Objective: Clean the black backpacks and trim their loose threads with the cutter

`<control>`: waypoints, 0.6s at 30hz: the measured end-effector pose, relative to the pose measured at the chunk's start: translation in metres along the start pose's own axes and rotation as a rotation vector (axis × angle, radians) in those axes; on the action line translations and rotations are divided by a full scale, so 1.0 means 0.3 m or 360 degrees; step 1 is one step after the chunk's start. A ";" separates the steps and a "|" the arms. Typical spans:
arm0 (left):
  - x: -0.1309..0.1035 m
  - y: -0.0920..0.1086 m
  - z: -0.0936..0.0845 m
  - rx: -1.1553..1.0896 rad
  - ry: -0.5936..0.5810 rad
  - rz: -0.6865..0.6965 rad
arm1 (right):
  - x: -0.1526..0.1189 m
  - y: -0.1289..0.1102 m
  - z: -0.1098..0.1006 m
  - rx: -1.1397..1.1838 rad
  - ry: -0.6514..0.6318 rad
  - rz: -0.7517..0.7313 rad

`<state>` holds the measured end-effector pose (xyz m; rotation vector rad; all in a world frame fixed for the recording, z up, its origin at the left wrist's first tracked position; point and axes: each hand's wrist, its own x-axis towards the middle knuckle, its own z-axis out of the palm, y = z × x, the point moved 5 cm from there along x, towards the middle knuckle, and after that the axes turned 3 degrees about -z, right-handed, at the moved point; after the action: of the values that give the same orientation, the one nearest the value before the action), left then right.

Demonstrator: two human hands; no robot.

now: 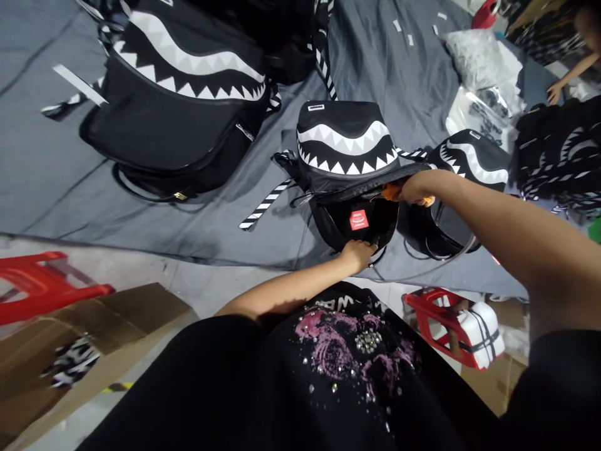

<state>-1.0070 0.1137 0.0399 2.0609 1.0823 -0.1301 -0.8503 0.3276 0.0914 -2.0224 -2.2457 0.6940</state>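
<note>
A small black backpack (345,178) with a white and grey shark-mouth print lies on the grey cloth, its top unzipped. A red label (359,219) shows inside the opening. My left hand (359,255) is closed on the near rim of that opening. At the far side of the opening, my right hand (417,188) is wrapped round an orange tool (391,191); its working end is hidden and I cannot make out its kind. A second small shark-print backpack (474,160) lies just to the right, partly behind my right forearm.
A larger shark-print backpack (183,94) lies at the left. Plastic bags (481,59) and a pile of black bags (563,150) are at the right. Below the table edge are red stools (429,319) and an open cardboard box (136,313). Another person's hand (554,93) shows far right.
</note>
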 end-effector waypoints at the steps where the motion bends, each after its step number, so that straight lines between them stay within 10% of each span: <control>1: -0.040 0.002 -0.031 0.0005 0.0065 0.0040 | -0.007 -0.011 0.004 -0.0071 -0.0165 0.0049; 8: -0.212 -0.120 -0.552 -0.0050 0.1673 0.0094 | -0.194 -0.186 -0.069 -0.0417 -0.0937 0.0624; 12: -0.171 -0.238 -0.638 -0.0444 0.1571 -0.0141 | -0.379 -0.173 -0.120 -0.0289 -0.0861 0.0668; 16: -0.241 -0.314 -0.490 -0.0936 0.0766 0.0196 | -0.656 0.041 -0.103 0.0316 -0.0580 0.0869; 18: -0.272 -0.434 -0.408 -0.1150 0.0811 -0.0126 | -0.767 0.150 -0.044 0.0899 -0.0367 0.0987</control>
<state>-1.1848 0.1866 0.0802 1.4122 1.2677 0.6867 -0.7696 0.1144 0.1477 -2.3717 -1.2249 1.4626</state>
